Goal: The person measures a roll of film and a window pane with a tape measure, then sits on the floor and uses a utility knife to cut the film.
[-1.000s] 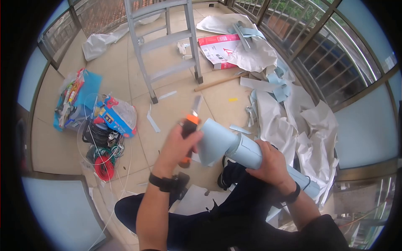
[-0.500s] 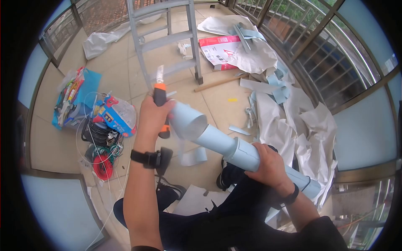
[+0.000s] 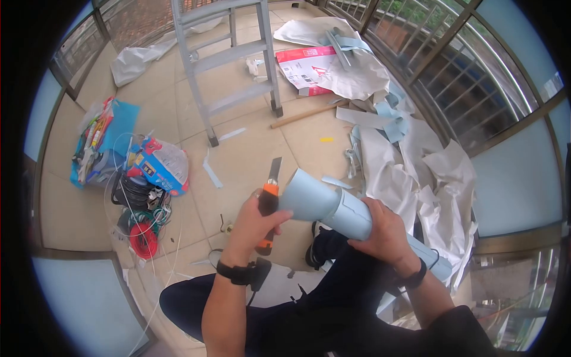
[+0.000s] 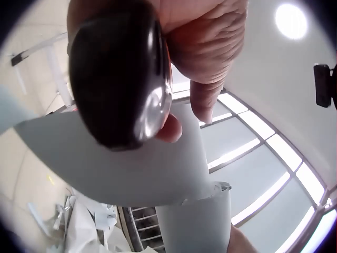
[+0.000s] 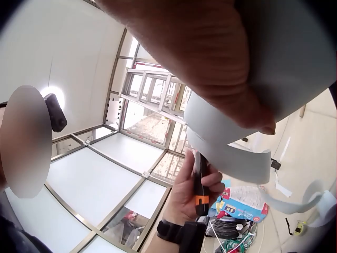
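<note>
My left hand [image 3: 262, 219] grips an orange and black utility knife [image 3: 267, 205] with its blade [image 3: 275, 169] pointing up, beside the flared end of a light blue roll of sheet [image 3: 315, 202]. Over my lap, my right hand [image 3: 385, 231] holds the roll round its middle. In the left wrist view the knife's black butt [image 4: 118, 74] fills the frame in front of the blue sheet [image 4: 131, 168]. The right wrist view shows the fingers [image 5: 210, 58] of the right hand pressed on the roll [image 5: 295, 52], a curled strip [image 5: 316, 203] hanging from it, and the left hand with the knife [image 5: 199, 184] beyond.
A grey stepladder [image 3: 226, 59] stands ahead on the tiled floor. Tool bags [image 3: 154, 163] and coiled cables [image 3: 143, 238] lie at the left. Crumpled white paper [image 3: 416, 160], a red box [image 3: 303, 65] and a wooden stick [image 3: 306, 116] lie at the right by the railing [image 3: 452, 65].
The left hand swung the knife up and away to the left, then came back to the roll's flared end. The right hand kept its hold on the roll.
</note>
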{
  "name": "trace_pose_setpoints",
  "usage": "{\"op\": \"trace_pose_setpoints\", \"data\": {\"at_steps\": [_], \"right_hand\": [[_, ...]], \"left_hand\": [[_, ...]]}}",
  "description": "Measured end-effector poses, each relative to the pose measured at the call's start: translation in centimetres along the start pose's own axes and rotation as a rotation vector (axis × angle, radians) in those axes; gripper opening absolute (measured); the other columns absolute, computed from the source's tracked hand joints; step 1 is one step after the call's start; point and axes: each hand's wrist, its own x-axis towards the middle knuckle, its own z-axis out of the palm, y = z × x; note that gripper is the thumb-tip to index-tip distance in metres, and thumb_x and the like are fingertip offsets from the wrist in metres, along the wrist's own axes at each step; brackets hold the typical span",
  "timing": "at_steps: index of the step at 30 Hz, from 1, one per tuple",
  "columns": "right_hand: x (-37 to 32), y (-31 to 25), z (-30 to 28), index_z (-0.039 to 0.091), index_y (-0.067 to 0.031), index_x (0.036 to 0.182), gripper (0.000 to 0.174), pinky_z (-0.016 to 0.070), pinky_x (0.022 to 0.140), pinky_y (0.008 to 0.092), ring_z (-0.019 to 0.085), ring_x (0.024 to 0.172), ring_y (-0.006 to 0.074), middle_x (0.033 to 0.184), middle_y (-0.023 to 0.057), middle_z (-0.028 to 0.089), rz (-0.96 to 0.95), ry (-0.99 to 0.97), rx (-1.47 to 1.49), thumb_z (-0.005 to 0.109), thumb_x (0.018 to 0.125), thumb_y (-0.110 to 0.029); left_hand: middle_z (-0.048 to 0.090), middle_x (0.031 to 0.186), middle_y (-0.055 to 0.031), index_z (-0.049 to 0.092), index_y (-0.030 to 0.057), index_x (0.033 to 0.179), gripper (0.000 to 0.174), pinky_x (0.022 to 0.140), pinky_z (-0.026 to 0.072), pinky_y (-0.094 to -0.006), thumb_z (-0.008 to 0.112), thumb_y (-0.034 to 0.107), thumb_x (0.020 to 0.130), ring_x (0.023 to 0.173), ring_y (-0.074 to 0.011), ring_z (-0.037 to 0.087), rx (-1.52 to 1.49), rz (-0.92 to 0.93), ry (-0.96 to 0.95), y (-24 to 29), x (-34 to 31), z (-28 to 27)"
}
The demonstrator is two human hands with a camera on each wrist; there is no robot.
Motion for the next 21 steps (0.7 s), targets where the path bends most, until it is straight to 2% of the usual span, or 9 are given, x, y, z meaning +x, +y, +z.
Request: {"op": "trace_pose_setpoints", "data": {"at_steps": [2, 4, 8, 11, 13, 15, 17, 18, 21], "right_hand": [[-0.1, 0.0, 0.0, 0.056, -0.0095, 0.127, 0.079, 0.0563, 0.084, 0.0474, 0.068, 0.097, 0.04, 0.109, 0.0154, 0.067, 0.0, -0.005, 0.0, 0.092, 0.058, -0.023], [-0.1, 0.0, 0.2, 0.056, -0.0095, 0.128, 0.08, 0.0562, 0.084, 0.0475, 0.068, 0.097, 0.0401, 0.109, 0.0155, 0.067, -0.01, -0.013, -0.001, 0.092, 0.058, -0.023], [-0.2, -0.4, 0.6, 0.055, -0.0094, 0.128, 0.081, 0.0559, 0.083, 0.0481, 0.068, 0.097, 0.0402, 0.109, 0.0157, 0.067, -0.022, -0.04, -0.033, 0.093, 0.058, -0.023], [-0.2, -0.5, 0.5, 0.055, -0.0094, 0.128, 0.081, 0.0557, 0.083, 0.0483, 0.068, 0.097, 0.0401, 0.109, 0.0158, 0.067, -0.029, -0.043, -0.037, 0.094, 0.058, -0.023], [-0.2, -0.5, 0.4, 0.055, -0.0094, 0.128, 0.081, 0.0557, 0.084, 0.0482, 0.068, 0.097, 0.04, 0.109, 0.0159, 0.067, -0.027, -0.042, -0.032, 0.094, 0.058, -0.023], [-0.1, -0.4, 0.2, 0.056, -0.0103, 0.129, 0.08, 0.0566, 0.089, 0.0454, 0.069, 0.104, 0.0378, 0.112, 0.0147, 0.068, 0.014, -0.07, -0.032, 0.093, 0.059, -0.023], [-0.1, -0.3, 0.0, 0.056, -0.0104, 0.129, 0.08, 0.0566, 0.089, 0.0455, 0.069, 0.104, 0.0377, 0.112, 0.0147, 0.068, 0.019, -0.063, -0.029, 0.093, 0.059, -0.024], [-0.2, -0.2, 0.0, 0.056, -0.0104, 0.129, 0.08, 0.0566, 0.089, 0.0455, 0.069, 0.104, 0.0377, 0.112, 0.0147, 0.068, 0.016, -0.06, -0.026, 0.093, 0.06, -0.024], [-0.1, 0.1, 0.2, 0.054, -0.009, 0.13, 0.082, 0.0555, 0.085, 0.0474, 0.068, 0.099, 0.0391, 0.111, 0.016, 0.066, -0.012, -0.048, -0.019, 0.093, 0.059, -0.023]], "left_hand": [[0.065, 0.085, -0.0042, 0.059, 0.0015, 0.117, 0.042, 0.058, 0.0515, -0.0277, 0.082, 0.01, 0.084, 0.063, -0.0128, 0.063, -0.033, -0.01, 0.014, 0.5, -0.7, -0.8], [0.066, 0.085, -0.0048, 0.059, 0.0022, 0.114, 0.039, 0.058, 0.0522, -0.0276, 0.081, 0.007, 0.083, 0.063, -0.013, 0.063, -0.063, 0.066, 0.033, 2.2, -0.6, -1.8], [0.066, 0.085, -0.0036, 0.057, 0.0012, 0.113, 0.038, 0.059, 0.0516, -0.0279, 0.08, 0.007, 0.083, 0.063, -0.0131, 0.064, -0.009, 0.217, 0.132, 7.0, 1.6, -2.5], [0.067, 0.086, -0.0038, 0.058, 0.0012, 0.111, 0.035, 0.061, 0.0511, -0.0278, 0.08, 0.012, 0.085, 0.063, -0.0126, 0.063, 0.073, 0.264, 0.254, 7.7, 4.8, -3.3], [0.068, 0.087, -0.0038, 0.059, 0.0002, 0.113, 0.036, 0.061, 0.0508, -0.0276, 0.079, 0.013, 0.086, 0.063, -0.0121, 0.062, 0.149, 0.246, 0.277, 7.9, 5.4, -3.6], [0.068, 0.089, -0.0038, 0.06, -0.0008, 0.114, 0.037, 0.06, 0.0506, -0.0275, 0.079, 0.015, 0.087, 0.062, -0.0116, 0.062, 0.226, 0.227, 0.296, 7.9, 5.2, -3.8], [0.069, 0.09, -0.0029, 0.06, -0.0025, 0.119, 0.041, 0.06, 0.0502, -0.0272, 0.078, 0.017, 0.088, 0.063, -0.0106, 0.061, 0.234, 0.131, 0.005, 7.3, 3.5, -3.5], [0.069, 0.092, -0.0027, 0.06, -0.003, 0.124, 0.043, 0.06, 0.0505, -0.0267, 0.076, 0.016, 0.089, 0.062, -0.0101, 0.061, 0.146, 0.143, -0.072, 5.8, 3.0, -3.1], [0.069, 0.094, -0.0049, 0.061, -0.0006, 0.123, 0.043, 0.06, 0.0517, -0.0261, 0.078, 0.012, 0.086, 0.063, -0.0106, 0.063, 0.049, 0.019, -0.188, 1.4, 1.9, -2.8]]}}
